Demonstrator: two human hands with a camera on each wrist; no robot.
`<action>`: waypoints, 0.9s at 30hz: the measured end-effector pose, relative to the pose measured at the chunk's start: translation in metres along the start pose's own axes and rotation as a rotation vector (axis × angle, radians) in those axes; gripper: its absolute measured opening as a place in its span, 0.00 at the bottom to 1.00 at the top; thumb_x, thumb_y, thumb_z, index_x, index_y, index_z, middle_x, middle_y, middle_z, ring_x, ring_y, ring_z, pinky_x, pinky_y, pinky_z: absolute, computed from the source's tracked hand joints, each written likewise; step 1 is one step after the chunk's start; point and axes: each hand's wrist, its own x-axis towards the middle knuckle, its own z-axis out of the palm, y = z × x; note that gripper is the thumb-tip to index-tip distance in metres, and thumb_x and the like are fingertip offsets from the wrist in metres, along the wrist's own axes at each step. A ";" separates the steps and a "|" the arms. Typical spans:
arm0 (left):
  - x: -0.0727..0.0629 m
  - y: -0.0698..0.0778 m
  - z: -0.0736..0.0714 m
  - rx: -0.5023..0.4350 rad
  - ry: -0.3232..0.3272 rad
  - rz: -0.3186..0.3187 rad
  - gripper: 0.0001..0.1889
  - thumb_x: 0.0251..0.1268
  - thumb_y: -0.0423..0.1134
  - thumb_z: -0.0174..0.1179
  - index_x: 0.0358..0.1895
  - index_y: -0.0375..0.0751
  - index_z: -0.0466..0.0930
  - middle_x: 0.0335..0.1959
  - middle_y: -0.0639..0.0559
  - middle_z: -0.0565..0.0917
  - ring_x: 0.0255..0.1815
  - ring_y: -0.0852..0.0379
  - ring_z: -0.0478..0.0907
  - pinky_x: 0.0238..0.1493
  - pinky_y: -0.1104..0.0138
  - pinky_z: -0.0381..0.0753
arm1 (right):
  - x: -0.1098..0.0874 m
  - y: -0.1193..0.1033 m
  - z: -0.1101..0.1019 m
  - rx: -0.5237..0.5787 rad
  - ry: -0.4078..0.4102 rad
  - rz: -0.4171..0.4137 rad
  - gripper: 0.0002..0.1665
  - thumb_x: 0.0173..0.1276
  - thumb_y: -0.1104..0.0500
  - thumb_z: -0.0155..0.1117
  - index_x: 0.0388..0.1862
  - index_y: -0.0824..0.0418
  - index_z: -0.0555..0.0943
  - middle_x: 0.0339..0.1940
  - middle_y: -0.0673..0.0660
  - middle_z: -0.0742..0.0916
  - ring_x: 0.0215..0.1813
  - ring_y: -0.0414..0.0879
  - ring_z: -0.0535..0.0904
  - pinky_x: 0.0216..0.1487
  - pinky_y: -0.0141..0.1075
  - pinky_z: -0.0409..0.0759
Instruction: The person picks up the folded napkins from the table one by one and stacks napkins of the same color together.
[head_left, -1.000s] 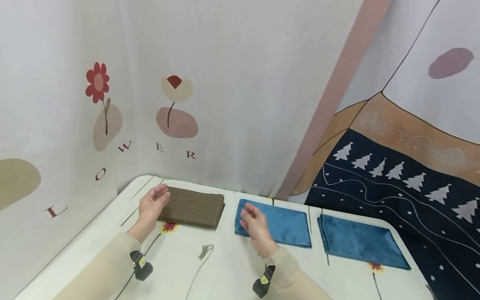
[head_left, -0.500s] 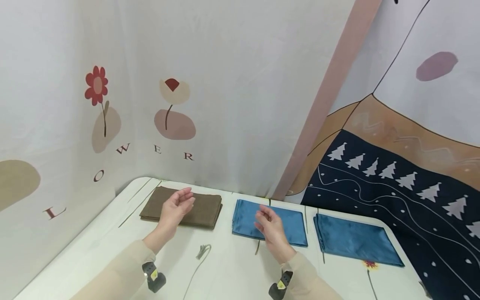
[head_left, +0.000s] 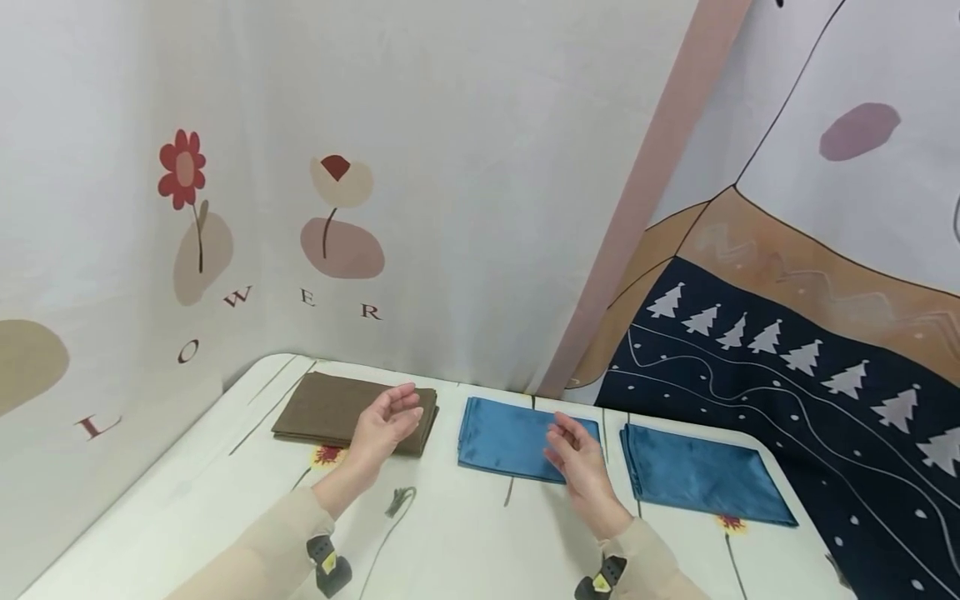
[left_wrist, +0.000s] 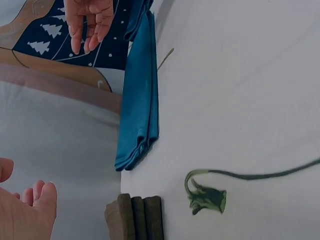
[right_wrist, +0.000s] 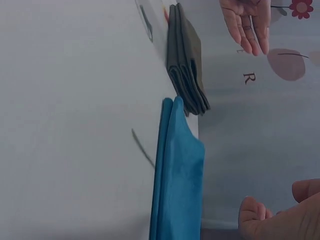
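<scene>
Three folded cloths lie in a row on the table. On the left is a brown cloth (head_left: 322, 408), in the middle a shiny blue cloth (head_left: 495, 437), and on the right a second blue cloth (head_left: 705, 475). My left hand (head_left: 381, 433) hovers by the brown cloth's right part, its fingers loosely bent and holding nothing. Over the right part of the middle blue cloth hangs my right hand (head_left: 583, 467), also holding nothing. In the left wrist view, the middle blue cloth (left_wrist: 137, 105) and the brown cloth (left_wrist: 142, 220) sit below both hands, apart from them.
The white table (head_left: 450, 542) has printed flowers and stems on it. A pale curtain (head_left: 465, 208) with flower prints rises behind its far edge. At the right hangs a dark blue panel (head_left: 750, 383) with white trees.
Both hands have moved to the right in the head view. The left hand went from the brown cloth's left end to its right part. The cloths stay folded in place.
</scene>
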 end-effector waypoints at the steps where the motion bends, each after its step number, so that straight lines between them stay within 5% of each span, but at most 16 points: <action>1: -0.001 -0.001 0.002 0.001 -0.004 0.000 0.25 0.65 0.30 0.55 0.65 0.35 0.63 0.62 0.35 0.69 0.52 0.61 0.76 0.51 0.75 0.77 | -0.001 0.000 -0.003 -0.006 -0.001 -0.002 0.27 0.72 0.65 0.51 0.68 0.68 0.62 0.52 0.57 0.74 0.50 0.44 0.72 0.52 0.32 0.79; 10: -0.002 -0.009 0.016 0.041 -0.034 0.008 0.25 0.65 0.33 0.57 0.65 0.36 0.64 0.60 0.37 0.72 0.58 0.49 0.73 0.52 0.73 0.77 | -0.002 0.004 -0.027 -0.063 0.036 -0.023 0.27 0.72 0.67 0.50 0.69 0.66 0.61 0.57 0.61 0.71 0.53 0.44 0.72 0.51 0.28 0.78; 27: 0.008 -0.027 0.041 0.062 -0.046 -0.009 0.27 0.62 0.29 0.58 0.65 0.35 0.64 0.60 0.35 0.72 0.56 0.43 0.75 0.58 0.59 0.76 | 0.000 0.010 -0.059 -0.194 0.125 -0.068 0.30 0.72 0.67 0.50 0.71 0.67 0.58 0.61 0.67 0.69 0.47 0.36 0.74 0.48 0.23 0.77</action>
